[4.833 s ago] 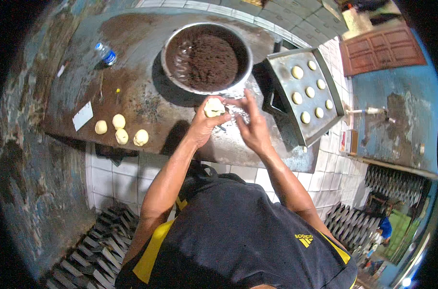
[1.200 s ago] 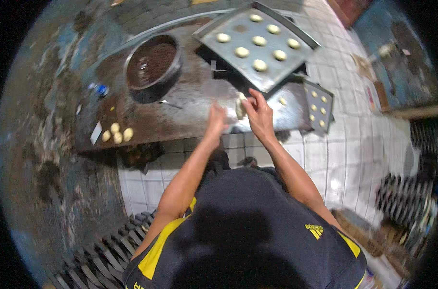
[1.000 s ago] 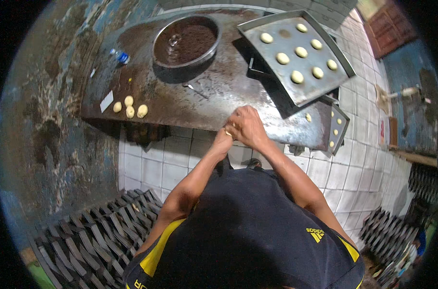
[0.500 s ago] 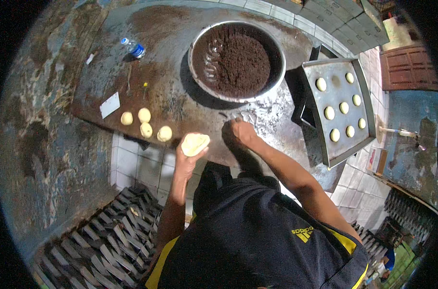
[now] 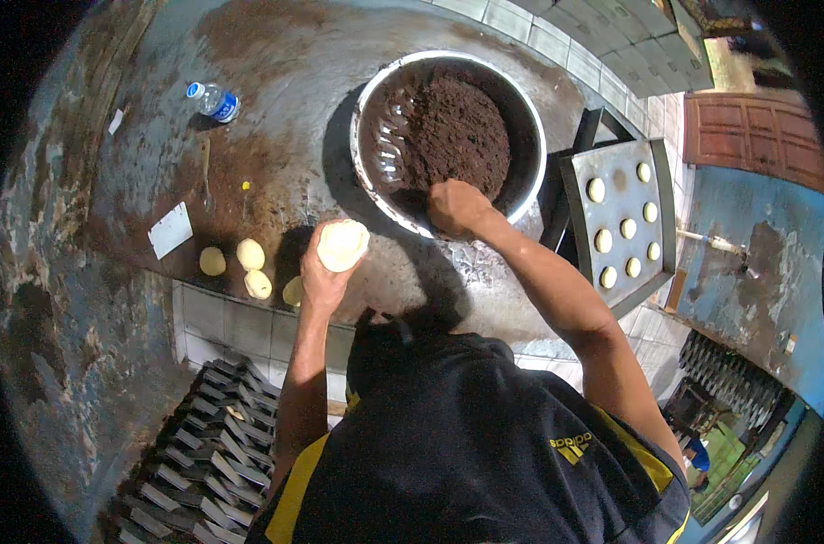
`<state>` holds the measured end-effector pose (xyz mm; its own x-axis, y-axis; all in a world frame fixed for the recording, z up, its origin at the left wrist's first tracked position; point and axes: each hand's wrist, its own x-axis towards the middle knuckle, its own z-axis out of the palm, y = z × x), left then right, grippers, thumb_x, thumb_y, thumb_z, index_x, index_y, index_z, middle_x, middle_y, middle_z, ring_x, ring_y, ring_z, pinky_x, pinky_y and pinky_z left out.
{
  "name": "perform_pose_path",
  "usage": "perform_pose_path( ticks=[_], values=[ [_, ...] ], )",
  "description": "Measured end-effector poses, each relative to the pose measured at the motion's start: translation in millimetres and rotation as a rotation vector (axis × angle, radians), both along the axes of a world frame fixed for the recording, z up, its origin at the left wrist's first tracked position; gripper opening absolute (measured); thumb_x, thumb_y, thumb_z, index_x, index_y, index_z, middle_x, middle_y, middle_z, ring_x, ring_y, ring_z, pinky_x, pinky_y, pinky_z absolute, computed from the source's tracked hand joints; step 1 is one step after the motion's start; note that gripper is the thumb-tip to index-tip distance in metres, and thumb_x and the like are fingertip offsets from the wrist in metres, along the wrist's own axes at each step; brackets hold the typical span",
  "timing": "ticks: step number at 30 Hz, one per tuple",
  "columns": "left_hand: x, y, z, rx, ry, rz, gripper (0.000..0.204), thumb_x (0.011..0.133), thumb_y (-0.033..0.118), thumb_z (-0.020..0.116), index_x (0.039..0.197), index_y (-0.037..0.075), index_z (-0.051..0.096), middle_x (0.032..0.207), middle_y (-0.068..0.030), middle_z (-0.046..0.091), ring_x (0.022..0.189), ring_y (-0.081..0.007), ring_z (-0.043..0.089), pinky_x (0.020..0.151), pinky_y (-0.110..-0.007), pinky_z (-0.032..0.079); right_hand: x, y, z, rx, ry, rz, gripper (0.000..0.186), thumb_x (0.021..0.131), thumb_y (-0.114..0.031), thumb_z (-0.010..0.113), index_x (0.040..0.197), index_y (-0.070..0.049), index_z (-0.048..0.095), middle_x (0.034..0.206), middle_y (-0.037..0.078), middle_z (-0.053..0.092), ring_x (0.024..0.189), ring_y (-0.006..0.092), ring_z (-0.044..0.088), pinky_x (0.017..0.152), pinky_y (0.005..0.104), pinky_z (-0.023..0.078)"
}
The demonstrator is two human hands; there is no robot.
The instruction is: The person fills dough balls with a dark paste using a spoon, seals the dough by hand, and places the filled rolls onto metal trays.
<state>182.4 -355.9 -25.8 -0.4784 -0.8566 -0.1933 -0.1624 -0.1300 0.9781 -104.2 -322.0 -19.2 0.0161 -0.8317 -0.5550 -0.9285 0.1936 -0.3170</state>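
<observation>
My left hand (image 5: 319,283) holds a flattened, cupped piece of pale dough (image 5: 343,245) above the table's near edge, fingers wrapped round it from below. My right hand (image 5: 459,208) reaches over the near rim of a big metal bowl (image 5: 356,145), its fingers curled down at the dark brown crumbly filling (image 5: 462,127). Whether filling is in those fingers is hidden. Left of my left hand lie several round dough balls (image 5: 250,254), one partly behind the hand.
A metal tray (image 5: 669,208) with several dough rounds (image 5: 603,240) sits right of the bowl. On the worn table (image 5: 281,154) are a plastic bottle (image 5: 217,102) and a white card (image 5: 170,230). Dark slatted pieces (image 5: 203,453) are stacked below, at the lower left.
My right hand has moved from the tabletop, where it was a fist, up to the bowl's filling. My left hand still holds the dough, now more open and facing up. The view has shifted.
</observation>
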Motion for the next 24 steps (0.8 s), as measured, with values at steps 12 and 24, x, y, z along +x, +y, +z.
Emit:
perform_pose_path(
  ticks=[12,24],
  values=[
    [-93,9,11,-0.082,-0.019,0.065,0.068,0.081,0.004,0.083,0.136,0.008,0.044,0.115,-0.0104,0.066,0.108,-0.0199,0.065,0.092,-0.034,0.054,46,79,60,-0.572,-0.597,-0.610,0.022,0.097,-0.014,0.062,0.114,-0.004,0.072,0.074,0.008,0.066,0.064,0.0219,0.064,0.060,0.0350,0.051],
    [-89,76,1,0.009,0.042,-0.116,0.056,0.084,-0.009,0.066,0.132,0.012,0.048,0.115,-0.0050,0.064,0.105,-0.0189,0.064,0.092,-0.033,0.052,59,223,35,-0.710,-0.135,-0.467,0.030,0.090,-0.017,0.070,0.115,-0.001,0.065,0.091,0.019,0.064,0.082,0.0427,0.064,0.074,0.0488,0.054]
  ],
)
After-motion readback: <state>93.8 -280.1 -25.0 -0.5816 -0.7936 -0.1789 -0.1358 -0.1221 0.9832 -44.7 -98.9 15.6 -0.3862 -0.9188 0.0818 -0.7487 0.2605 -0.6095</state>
